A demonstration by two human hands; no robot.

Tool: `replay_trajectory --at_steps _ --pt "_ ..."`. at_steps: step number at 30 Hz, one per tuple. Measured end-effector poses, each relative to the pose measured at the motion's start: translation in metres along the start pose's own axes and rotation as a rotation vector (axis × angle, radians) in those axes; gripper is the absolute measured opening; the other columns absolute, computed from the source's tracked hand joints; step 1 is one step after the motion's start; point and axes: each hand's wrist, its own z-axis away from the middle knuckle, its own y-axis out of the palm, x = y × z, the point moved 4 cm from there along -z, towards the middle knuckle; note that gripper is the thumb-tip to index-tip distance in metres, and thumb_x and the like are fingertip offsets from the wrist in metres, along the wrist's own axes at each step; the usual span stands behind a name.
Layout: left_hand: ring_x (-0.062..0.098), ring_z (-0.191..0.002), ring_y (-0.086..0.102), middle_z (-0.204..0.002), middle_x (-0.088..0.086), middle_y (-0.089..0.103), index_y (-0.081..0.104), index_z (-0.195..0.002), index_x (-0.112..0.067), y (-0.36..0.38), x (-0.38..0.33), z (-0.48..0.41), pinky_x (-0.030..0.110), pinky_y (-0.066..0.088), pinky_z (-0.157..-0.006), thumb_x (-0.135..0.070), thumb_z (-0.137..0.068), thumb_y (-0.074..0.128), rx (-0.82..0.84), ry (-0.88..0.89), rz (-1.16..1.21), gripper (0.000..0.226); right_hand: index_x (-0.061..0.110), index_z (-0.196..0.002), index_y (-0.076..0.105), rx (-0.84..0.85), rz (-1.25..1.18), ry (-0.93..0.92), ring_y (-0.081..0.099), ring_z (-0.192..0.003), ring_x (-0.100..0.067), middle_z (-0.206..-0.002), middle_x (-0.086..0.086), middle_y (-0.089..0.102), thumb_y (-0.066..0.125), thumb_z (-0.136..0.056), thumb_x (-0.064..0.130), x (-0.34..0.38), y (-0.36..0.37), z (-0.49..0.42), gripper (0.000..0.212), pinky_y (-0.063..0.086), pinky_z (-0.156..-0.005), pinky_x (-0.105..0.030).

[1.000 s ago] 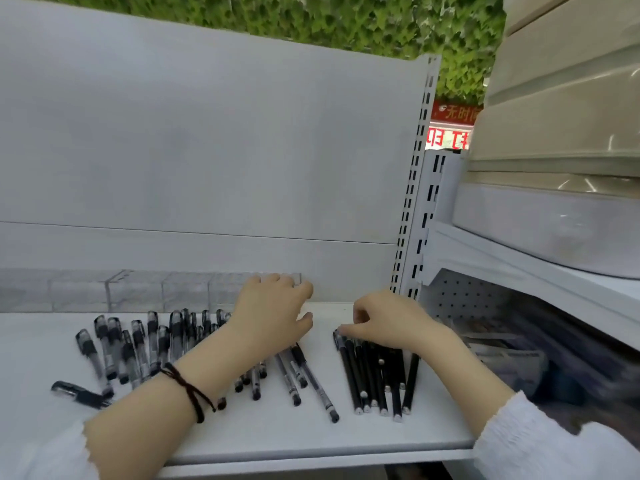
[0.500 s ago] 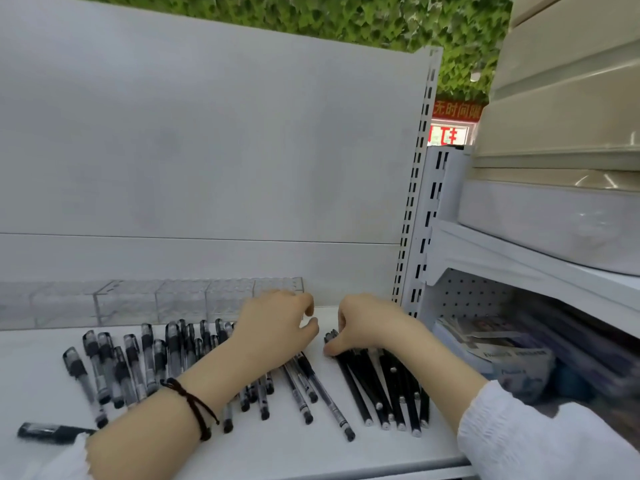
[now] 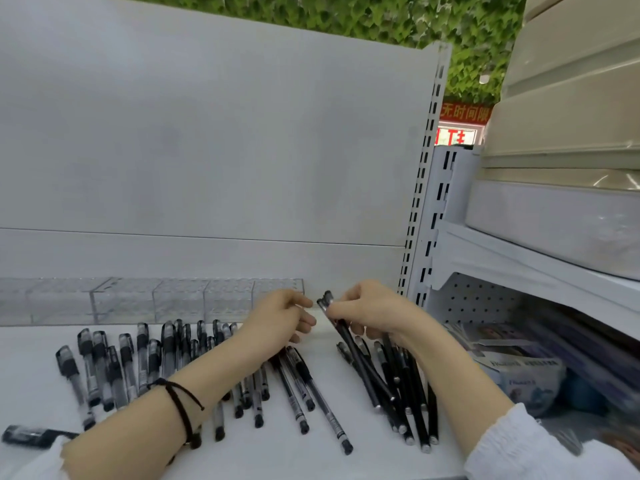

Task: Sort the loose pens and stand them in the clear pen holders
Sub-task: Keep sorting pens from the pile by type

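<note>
Gripping black pens (image 3: 360, 365), right hand (image 3: 374, 313) faces slack, empty left hand (image 3: 280, 320); red sign (image 3: 464, 114) reads 无时间限.

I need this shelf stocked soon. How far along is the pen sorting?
Looks done: the pens lie in two groups on the shelf, clear-barrelled pens left, black pens right. In hand: the right hand grips a small bunch of black pens, raised off the pile. Left: the clear pen holders at the back look empty, so every pen has yet to be stood in one.

Black pens (image 3: 412, 393) on white shelf (image 3: 363, 452), clear holders (image 3: 156, 299).
</note>
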Motion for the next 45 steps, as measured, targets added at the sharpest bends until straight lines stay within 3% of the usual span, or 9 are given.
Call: replay_trajectory --at_steps 5,11,14,18,26,31,38,42,45 --pt "0.023 -0.084 0.071 -0.096 0.018 0.074 0.062 -0.108 0.001 0.019 -0.007 0.015 0.027 0.057 -0.070 0.000 -0.094 0.036 0.272 -0.146 0.398 0.030 0.014 -0.064 0.062 0.011 -0.162 -0.026 0.037 -0.036 -0.006 -0.047 0.003 0.046 0.065 -0.085 0.019 -0.004 0.005 -0.008 0.022 0.026 -0.038 -0.018" --pt "0.030 -0.098 0.069 -0.106 0.023 0.071 0.063 -0.113 0.000 0.027 -0.011 0.021 0.040 0.055 -0.090 -0.012 -0.092 0.053 0.448 -0.166 0.605 0.027 0.000 -0.092 0.066 -0.075 -0.445 -0.068 0.048 -0.042 -0.010 -0.061 -0.006 0.060 0.065 -0.090 0.013 -0.004 -0.005 -0.010 0.014 0.038 -0.039 -0.019" --pt "0.027 -0.088 0.070 -0.092 0.016 0.072 0.065 -0.102 -0.005 0.027 -0.009 0.019 0.036 0.058 -0.081 -0.020 -0.084 0.066 0.407 -0.122 0.594 0.023 -0.004 -0.100 0.064 -0.086 -0.549 -0.095 0.053 -0.045 -0.009 -0.070 -0.012 0.060 0.066 -0.090 0.013 -0.002 -0.006 -0.012 0.020 0.043 -0.042 -0.019" --pt "0.015 -0.062 0.064 -0.071 0.005 0.062 0.062 -0.103 -0.004 0.025 -0.004 0.014 0.025 0.057 -0.060 -0.008 -0.097 0.053 0.309 -0.114 0.632 0.012 -0.002 -0.102 0.065 -0.083 -0.532 -0.135 0.057 -0.051 -0.011 -0.080 -0.012 0.063 0.066 -0.091 0.023 0.000 -0.006 -0.011 0.027 0.044 -0.044 -0.020" --pt "0.013 -0.053 0.050 -0.069 0.004 0.055 0.055 -0.107 -0.008 0.014 -0.001 0.005 0.024 0.048 -0.047 -0.016 -0.102 0.044 0.087 -0.090 0.618 0.014 0.012 -0.080 0.067 0.007 0.532 0.055 0.067 -0.073 -0.018 -0.079 -0.002 0.073 0.067 -0.075 0.064 -0.020 -0.003 -0.006 0.052 0.054 -0.074 -0.033" --pt "0.014 -0.050 0.050 -0.065 0.005 0.057 0.052 -0.108 -0.009 0.016 -0.004 0.008 0.025 0.048 -0.046 -0.018 -0.103 0.042 0.082 -0.066 0.615 0.015 0.021 -0.059 0.042 0.009 0.717 0.044 0.042 -0.055 -0.011 -0.059 0.007 0.045 0.069 -0.071 0.065 -0.012 0.008 0.003 0.053 0.031 -0.053 -0.026" --pt "0.012 -0.049 0.051 -0.065 0.003 0.058 0.053 -0.108 -0.011 0.013 -0.004 0.006 0.024 0.047 -0.047 -0.019 -0.103 0.042 0.014 -0.008 0.571 0.014 0.015 -0.062 0.054 0.040 0.484 0.009 0.047 -0.061 -0.019 -0.060 0.003 0.048 0.073 -0.069 0.030 -0.013 0.025 -0.012 0.025 0.037 -0.058 -0.028" --pt "0.014 -0.055 0.054 -0.073 0.006 0.058 0.052 -0.108 -0.013 0.007 0.000 0.002 0.024 0.048 -0.049 -0.020 -0.103 0.041 -0.060 -0.014 0.566 0.014 0.019 -0.048 0.041 0.037 0.363 -0.023 0.032 -0.043 -0.015 -0.043 0.007 0.032 0.076 -0.070 0.021 -0.014 0.026 -0.014 0.041 0.025 -0.049 -0.024" --pt "0.015 -0.063 0.058 -0.078 0.008 0.059 0.053 -0.103 -0.012 0.005 0.000 0.003 0.023 0.052 -0.051 -0.020 -0.104 0.039 -0.097 -0.022 0.598 0.015 0.012 -0.075 0.064 0.031 0.022 -0.025 0.037 -0.034 -0.005 -0.043 0.009 0.046 0.079 -0.077 0.020 -0.012 0.017 -0.012 0.017 0.028 -0.038 -0.018"
